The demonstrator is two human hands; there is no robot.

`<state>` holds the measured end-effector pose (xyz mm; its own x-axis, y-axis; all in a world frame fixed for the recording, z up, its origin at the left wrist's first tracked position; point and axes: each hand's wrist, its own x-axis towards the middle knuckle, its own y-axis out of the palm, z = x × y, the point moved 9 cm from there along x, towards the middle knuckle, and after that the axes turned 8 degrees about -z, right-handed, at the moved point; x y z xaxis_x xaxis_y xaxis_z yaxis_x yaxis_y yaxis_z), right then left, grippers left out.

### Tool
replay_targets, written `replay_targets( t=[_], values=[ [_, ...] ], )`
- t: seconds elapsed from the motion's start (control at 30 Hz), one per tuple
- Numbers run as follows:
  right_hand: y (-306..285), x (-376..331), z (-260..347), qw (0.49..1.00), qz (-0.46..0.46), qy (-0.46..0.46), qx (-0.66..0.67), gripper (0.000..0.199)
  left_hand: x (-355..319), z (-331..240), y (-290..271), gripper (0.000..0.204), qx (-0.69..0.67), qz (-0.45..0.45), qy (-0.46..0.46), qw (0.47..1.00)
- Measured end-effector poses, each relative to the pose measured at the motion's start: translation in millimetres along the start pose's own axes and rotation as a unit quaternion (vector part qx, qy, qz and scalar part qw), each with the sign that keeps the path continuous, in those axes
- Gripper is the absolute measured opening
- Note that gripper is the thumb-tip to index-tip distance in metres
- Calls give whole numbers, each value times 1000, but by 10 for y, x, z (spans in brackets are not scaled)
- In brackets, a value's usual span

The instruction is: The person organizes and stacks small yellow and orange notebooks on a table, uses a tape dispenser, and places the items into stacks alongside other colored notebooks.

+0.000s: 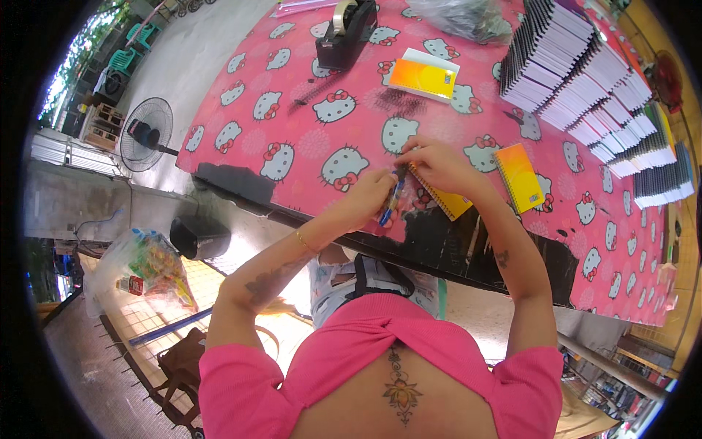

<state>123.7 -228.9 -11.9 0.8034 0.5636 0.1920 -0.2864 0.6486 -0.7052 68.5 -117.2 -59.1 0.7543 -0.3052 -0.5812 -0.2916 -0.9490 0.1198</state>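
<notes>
Near the front edge of the table, my left hand [375, 194] is closed round a small blue-handled tool [393, 199] that looks like pliers. Its dark tip meets the upper end of the wire coil on a yellow spiral notebook [457, 206]. My right hand [437, 164] is closed at that same end of the notebook, fingertips pinching around the coil and covering the notebook's upper part. Just right of my right forearm lies another spiral notebook [519, 177], orange and yellow. Fingers hide the exact contact between tool and wire.
A pink cat-patterned cover [307, 132] spreads over the table, torn at the front. Farther back are a black tape dispenser [346, 33], a yellow notebook [424, 78], loose black coils [401, 102] and a clear plastic bag [468, 18]. Tall notebook stacks [570, 73] stand right; a fan [145, 134] stands left.
</notes>
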Motion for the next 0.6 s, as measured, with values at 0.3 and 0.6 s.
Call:
replay_targets(
  t=[0.3, 0.6],
  values=[
    [-54, -27, 4, 1000, -2, 14, 24, 37, -59, 65, -10, 27, -82, 21, -65, 994],
    [-97, -35, 54, 1000, 1, 8, -15, 38, -386, -578, 262, 31, 681, -131, 429, 579]
  ],
)
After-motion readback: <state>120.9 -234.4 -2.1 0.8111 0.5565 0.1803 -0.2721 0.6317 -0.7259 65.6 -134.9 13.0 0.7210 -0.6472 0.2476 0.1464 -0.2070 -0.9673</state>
